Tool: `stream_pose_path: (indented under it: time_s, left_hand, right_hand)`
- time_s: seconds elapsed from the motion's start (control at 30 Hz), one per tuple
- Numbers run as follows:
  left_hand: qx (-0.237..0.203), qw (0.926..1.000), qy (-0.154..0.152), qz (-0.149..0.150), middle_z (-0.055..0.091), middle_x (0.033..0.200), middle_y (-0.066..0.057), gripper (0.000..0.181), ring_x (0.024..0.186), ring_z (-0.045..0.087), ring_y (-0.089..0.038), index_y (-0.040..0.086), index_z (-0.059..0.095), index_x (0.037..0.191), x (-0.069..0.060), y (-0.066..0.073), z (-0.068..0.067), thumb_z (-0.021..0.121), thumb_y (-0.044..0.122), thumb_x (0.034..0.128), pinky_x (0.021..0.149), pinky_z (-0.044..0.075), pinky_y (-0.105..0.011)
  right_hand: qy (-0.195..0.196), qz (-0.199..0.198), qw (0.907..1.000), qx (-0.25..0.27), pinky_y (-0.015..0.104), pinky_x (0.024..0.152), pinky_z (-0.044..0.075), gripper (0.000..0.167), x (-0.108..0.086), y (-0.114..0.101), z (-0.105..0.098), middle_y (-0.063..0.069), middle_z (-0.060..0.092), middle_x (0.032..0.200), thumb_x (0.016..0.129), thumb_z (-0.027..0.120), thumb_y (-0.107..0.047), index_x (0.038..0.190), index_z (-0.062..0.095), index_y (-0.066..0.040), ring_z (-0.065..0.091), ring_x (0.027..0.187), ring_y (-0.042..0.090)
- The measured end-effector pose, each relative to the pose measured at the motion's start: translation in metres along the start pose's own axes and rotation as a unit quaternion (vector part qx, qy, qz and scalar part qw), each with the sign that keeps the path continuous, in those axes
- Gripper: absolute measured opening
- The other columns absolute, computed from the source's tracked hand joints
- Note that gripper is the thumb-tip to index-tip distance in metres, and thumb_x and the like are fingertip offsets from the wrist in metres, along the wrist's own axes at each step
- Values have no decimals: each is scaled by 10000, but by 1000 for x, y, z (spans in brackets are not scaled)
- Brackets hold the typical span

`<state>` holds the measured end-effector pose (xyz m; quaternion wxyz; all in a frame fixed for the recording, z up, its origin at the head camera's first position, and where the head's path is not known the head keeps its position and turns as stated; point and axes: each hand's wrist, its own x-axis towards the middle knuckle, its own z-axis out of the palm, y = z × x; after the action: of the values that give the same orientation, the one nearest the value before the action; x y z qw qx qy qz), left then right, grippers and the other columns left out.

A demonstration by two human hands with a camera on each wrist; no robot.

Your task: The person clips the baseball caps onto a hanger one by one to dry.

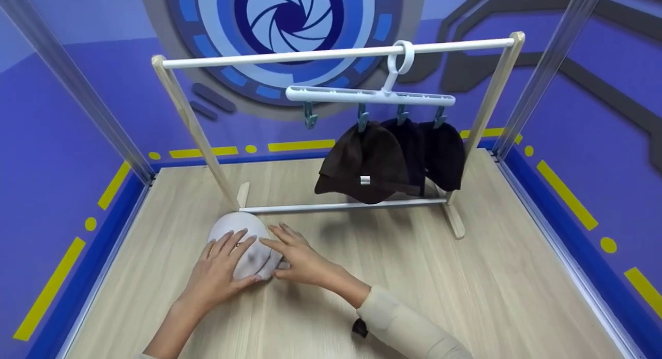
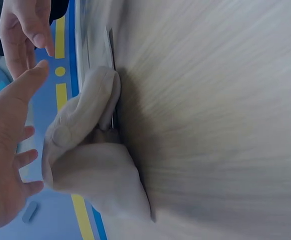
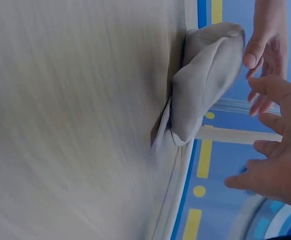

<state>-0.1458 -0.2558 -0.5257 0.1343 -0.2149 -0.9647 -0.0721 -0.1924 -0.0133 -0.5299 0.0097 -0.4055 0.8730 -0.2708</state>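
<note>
A pale grey cap (image 1: 240, 224) lies on the wooden tabletop, left of centre, close to the foot of a rack. My left hand (image 1: 220, 271) is over its near left side with the fingers spread. On its other side, my right hand (image 1: 300, 258) reaches in, fingers extended and apart. In the left wrist view, the cap's crown (image 2: 95, 170) is slumped and folded, and the left fingers are just beside it. The right wrist view shows the right hand (image 3: 280, 145) apart from the cap (image 3: 200, 80). Neither hand grips it.
A wooden rack with a white rail (image 1: 222, 62) carries a white clip hanger (image 1: 351, 96). A dark brown cap (image 1: 357, 162) and black caps (image 1: 445, 157) hang from its clips; the leftmost clip (image 1: 310, 116) hangs alone. A small black object (image 1: 360, 328) shows by the right sleeve.
</note>
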Motion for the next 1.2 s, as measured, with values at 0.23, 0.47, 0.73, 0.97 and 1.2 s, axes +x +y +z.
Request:
stream_pose_path:
  time_s: [0.23,0.47,0.73,0.97,1.2]
  left_hand:
    - [124,9993,-302,-164,352,1628,-96,1086,1463,338,-423,229,414,1565,-12,-14,0,819,685,666,1090,314,-712]
    - [198,9995,-230,-115,368,1614,-120,1166,1441,359,-441,187,422,1554,-23,-27,4,904,618,583,1101,308,-698]
    - [137,9996,42,-224,392,1590,-139,1149,1416,388,-437,137,425,1533,-30,-41,10,992,362,559,1084,322,-701]
    - [-255,9989,89,-375,431,1552,-202,1105,1399,409,-451,41,466,1490,-35,-47,12,994,98,522,1103,326,-673]
    - [-381,9984,267,-336,504,1493,-197,980,1361,473,-426,14,522,1448,-37,-46,11,952,-9,568,1106,369,-611]
  right_hand:
    - [-230,325,9991,-129,752,1124,198,988,18,-5,12,55,125,1706,808,863,-381,1614,297,-297,113,1547,400]
    - [-441,156,9976,-508,698,1159,206,1079,25,-12,23,39,91,1711,770,891,-375,1628,239,-315,76,1555,376]
    - [-635,-249,9833,-1685,618,1180,260,1019,32,-23,35,6,135,1705,797,863,-424,1619,268,-325,82,1564,319]
    - [-580,-382,9831,-1694,546,1191,288,989,37,-32,45,55,191,1692,813,849,-427,1613,301,-234,153,1552,323]
    - [-396,-392,9874,-1484,452,1187,332,932,40,-37,52,122,309,1642,841,844,-327,1594,329,-141,291,1508,333]
